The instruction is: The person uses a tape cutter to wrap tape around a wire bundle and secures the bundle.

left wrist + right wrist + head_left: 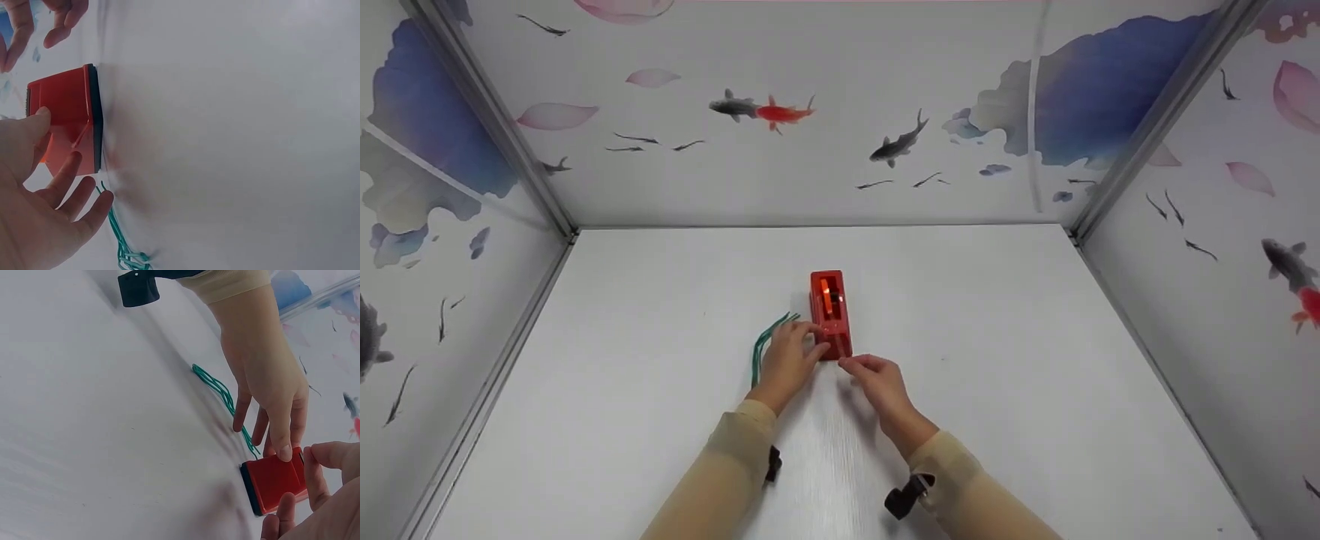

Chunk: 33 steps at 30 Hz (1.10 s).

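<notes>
A red tape dispenser (835,325) with a dark base (97,121) stands on the white table, an orange roll core (826,297) in its far slot. My left hand (791,358) grips its near part, the thumb (43,119) on one side and fingers reaching round the other. At the near end, by the toothed cutting edge (28,101), my right hand (885,386) pinches thumb and forefinger together on the tape's end, of which hardly anything shows. Just left of the dispenser lies a bundle of thin green ties (757,352), partly behind my left hand.
White panels (825,184) with painted fish and petals wall in the table (997,390) at the back and both sides. Metal posts (544,176) stand at the back corners. A black strap (907,495) hangs from my right sleeve.
</notes>
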{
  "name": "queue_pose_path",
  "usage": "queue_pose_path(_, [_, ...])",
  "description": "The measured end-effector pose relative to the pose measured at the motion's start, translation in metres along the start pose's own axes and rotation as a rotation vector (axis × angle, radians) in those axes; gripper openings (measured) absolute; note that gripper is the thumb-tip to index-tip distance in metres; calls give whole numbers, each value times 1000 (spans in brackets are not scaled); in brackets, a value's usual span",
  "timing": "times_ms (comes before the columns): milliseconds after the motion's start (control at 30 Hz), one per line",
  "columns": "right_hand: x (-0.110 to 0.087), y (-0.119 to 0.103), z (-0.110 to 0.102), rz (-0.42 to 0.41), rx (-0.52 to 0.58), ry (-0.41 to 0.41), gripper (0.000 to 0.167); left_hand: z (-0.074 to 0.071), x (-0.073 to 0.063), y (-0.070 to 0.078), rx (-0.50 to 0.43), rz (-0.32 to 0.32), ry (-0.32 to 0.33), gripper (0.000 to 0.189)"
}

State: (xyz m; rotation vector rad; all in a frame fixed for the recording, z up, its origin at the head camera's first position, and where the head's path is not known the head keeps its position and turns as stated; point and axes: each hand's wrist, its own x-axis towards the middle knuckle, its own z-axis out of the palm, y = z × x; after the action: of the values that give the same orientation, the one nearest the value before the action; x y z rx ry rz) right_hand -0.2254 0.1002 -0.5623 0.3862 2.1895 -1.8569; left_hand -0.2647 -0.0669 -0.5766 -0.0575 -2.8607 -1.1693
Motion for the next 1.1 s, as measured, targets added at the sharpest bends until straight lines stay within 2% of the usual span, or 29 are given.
queue_pose_path(233, [-1,3,2,-14,-17,-8,25,-5,1,-1,20,26,13,35])
queue_pose_path(367, [-1,3,3,-19,-15,-15,22,-15,5,-9,65,35,70,48])
queue_pose_path(433, [-1,3,3,-12,-11,-17,22,-23,8,-15,91,-11,112,48])
queue_pose_path(533, [-2,4,3,-4,-13,-19,23,-35,9,-25,128,-126,141,41])
queue_pose_path(633, [-4,6,2,-11,-22,-22,25,-46,7,-36,171,-231,125,39])
queue_pose_path(700, [-5,8,2,-22,-28,-23,27,-50,4,-43,188,-274,103,41])
queue_pose_path(900, [-6,7,2,-38,-7,-24,28,-52,0,-57,161,-299,54,39])
queue_pose_path(1100, [-5,8,3,-17,-15,-26,30,-53,0,-59,111,-300,67,31])
